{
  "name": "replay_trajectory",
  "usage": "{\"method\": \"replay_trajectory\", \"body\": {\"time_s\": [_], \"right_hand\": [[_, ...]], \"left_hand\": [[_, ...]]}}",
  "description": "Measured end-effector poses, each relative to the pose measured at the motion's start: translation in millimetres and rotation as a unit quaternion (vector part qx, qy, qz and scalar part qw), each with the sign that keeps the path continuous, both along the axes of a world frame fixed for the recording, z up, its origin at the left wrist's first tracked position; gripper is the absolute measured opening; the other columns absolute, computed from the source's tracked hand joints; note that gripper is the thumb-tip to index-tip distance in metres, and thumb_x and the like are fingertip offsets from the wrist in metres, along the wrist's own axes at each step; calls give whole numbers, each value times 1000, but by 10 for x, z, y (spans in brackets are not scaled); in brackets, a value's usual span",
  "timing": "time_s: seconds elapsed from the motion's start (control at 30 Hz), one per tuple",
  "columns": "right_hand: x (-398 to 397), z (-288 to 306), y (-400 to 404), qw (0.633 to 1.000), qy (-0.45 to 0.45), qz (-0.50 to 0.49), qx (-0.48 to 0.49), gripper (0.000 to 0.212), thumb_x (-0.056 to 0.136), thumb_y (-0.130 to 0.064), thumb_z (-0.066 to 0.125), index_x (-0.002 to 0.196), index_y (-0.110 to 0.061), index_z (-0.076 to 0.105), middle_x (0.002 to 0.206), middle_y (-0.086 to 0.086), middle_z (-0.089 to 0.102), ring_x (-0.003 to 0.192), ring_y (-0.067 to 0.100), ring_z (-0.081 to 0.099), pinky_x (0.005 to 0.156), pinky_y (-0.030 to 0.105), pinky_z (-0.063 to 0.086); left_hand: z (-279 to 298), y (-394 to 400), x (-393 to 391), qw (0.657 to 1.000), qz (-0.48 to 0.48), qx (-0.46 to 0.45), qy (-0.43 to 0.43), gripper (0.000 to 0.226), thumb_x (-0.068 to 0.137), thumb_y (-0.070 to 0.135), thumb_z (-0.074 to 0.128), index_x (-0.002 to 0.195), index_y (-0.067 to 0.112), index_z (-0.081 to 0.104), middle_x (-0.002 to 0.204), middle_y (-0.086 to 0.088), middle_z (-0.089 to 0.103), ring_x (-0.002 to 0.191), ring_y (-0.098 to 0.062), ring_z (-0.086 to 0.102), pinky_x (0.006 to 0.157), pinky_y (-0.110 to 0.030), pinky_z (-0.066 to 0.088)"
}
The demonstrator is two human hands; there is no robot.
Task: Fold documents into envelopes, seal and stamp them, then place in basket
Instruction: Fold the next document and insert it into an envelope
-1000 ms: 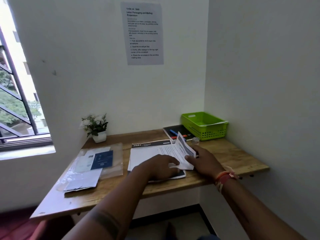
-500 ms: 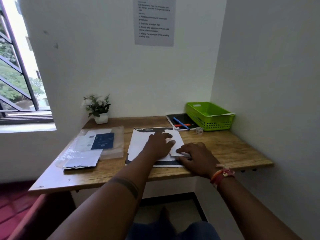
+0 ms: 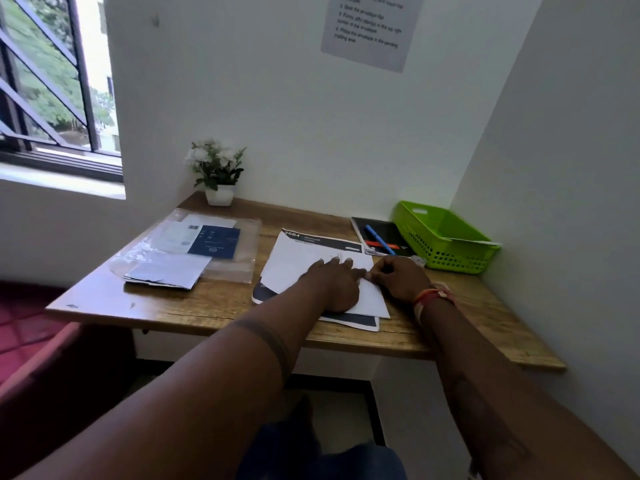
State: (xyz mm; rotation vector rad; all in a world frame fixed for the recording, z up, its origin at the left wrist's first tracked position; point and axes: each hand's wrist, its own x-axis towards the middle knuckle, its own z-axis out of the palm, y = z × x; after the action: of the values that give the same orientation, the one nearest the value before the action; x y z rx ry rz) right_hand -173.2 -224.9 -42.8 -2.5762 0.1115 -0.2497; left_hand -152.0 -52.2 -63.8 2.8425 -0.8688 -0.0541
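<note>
Left hand [image 3: 334, 284] lies flat, fingers spread, on the sheet [image 3: 298, 259] while the right hand [image 3: 401, 278] pinches its edge; thin, limp paper, best creased against the desk [image 3: 221, 306].

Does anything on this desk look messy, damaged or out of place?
Only small things. A white sheet pokes over the rim of the green basket. The clear plastic sleeve on the left is crumpled, with envelopes loosely heaped on it. Nothing looks spilled or broken.
</note>
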Motion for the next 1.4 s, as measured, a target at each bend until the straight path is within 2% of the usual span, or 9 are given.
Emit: {"method": "replay_trajectory", "body": {"time_s": [0.17, 0.4, 0.63, 0.8, 1.17, 1.23, 1.33, 1.4], "right_hand": [[203, 2, -76, 1000, 7, -10, -5, 15, 84, -33, 77, 79, -21, 69, 88, -1, 70, 88, 19, 65, 83, 35, 51], [-4, 106, -94, 998, 52, -3, -26, 20, 81, -34, 79, 84, -17, 70, 89, 0, 72, 90, 19, 65, 86, 37, 52], [-481, 101, -64, 998, 52, 21, -10, 20, 82, -33, 79, 85, -19, 65, 92, -1, 69, 88, 17, 63, 84, 37, 52], [-747, 58, -86, 998, 50, 26, -3, 22, 82, -35, 79, 90, -20, 64, 88, -4, 69, 84, 15, 62, 76, 32, 49], [-855, 154, -122, 993, 96, 71, 24, 22, 86, -35, 75, 103, -28, 64, 99, 0, 69, 87, 15, 62, 72, 27, 48], [-824, 104, -118, 994, 74, 83, 3, 20, 93, -35, 65, 113, -36, 65, 105, 0, 71, 94, 20, 65, 77, 28, 48], [-671, -31, -96, 992, 8, 75, -103, 33, 101, -33, 50, 130, -40, 63, 133, -7, 63, 120, 16, 58, 95, 22, 38], [-525, -78, -63, 988, 0, 63, -138, 34, 101, -32, 49, 133, -37, 61, 136, -3, 62, 120, 19, 59, 96, 22, 38]], "left_hand": [[-50, -5, 60, 1000, -1, 8, -5, 57, 105, 37, 25, 160, 35, 14, 170, -1, 5, 156, -25, 1, 125, -50, 5], [-42, -14, 61, 1000, -1, 13, -8, 56, 105, 37, 27, 160, 36, 16, 169, 0, 6, 156, -25, 3, 125, -50, 6], [-32, -8, 23, 1000, 0, 6, -17, 55, 106, 37, 28, 160, 35, 17, 169, 1, 8, 156, -25, 5, 125, -50, 7], [-25, -20, 19, 1000, 6, 9, -12, 54, 106, 36, 27, 160, 36, 18, 169, 2, 8, 156, -25, 5, 125, -51, 8], [-42, -18, 35, 1000, 6, 10, -17, 55, 106, 38, 27, 160, 36, 18, 169, 1, 8, 156, -25, 6, 125, -51, 9], [-21, -5, 15, 1000, 6, 13, -20, 55, 106, 37, 28, 160, 35, 18, 169, 1, 9, 156, -25, 6, 125, -50, 9], [25, 16, -28, 1000, 3, 14, -20, 54, 106, 36, 26, 160, 34, 19, 169, 0, 10, 156, -26, 7, 125, -50, 9], [35, 13, -53, 1000, -1, 15, -23, 54, 106, 37, 25, 160, 33, 19, 169, -1, 10, 156, -26, 7, 125, -50, 10]]}}
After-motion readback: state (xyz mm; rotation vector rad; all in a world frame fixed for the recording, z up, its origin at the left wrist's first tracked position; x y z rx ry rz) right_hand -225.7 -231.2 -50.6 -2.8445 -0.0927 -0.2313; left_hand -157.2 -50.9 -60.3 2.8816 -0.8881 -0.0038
